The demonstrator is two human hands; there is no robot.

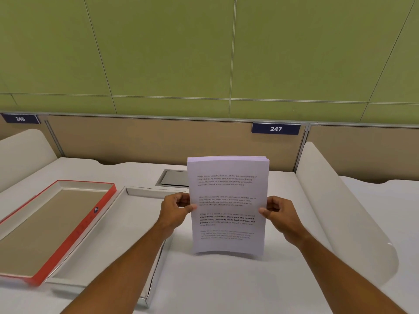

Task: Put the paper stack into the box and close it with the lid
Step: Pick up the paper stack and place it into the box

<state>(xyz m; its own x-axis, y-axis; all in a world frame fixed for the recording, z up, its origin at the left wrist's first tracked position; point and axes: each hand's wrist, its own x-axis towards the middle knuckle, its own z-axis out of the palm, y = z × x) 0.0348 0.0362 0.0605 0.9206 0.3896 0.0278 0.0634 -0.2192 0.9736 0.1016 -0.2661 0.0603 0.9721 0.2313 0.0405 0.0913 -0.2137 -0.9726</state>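
Observation:
A stack of white printed paper (227,189) stands upright on its bottom edge on the white desk, right of centre. My left hand (176,210) grips its left edge and my right hand (277,211) grips its right edge. The open white box (145,191) lies flat to the left of the stack, partly under my left forearm, with nothing visible inside. The red-edged lid (90,225) lies upside down at the far left, its brown inside facing up, touching the box's left side.
A grey cable hatch (173,177) sits in the desk behind the stack. Curved white dividers rise at the left (22,152) and right (340,211). A tan partition with a "247" sign (276,128) closes the back.

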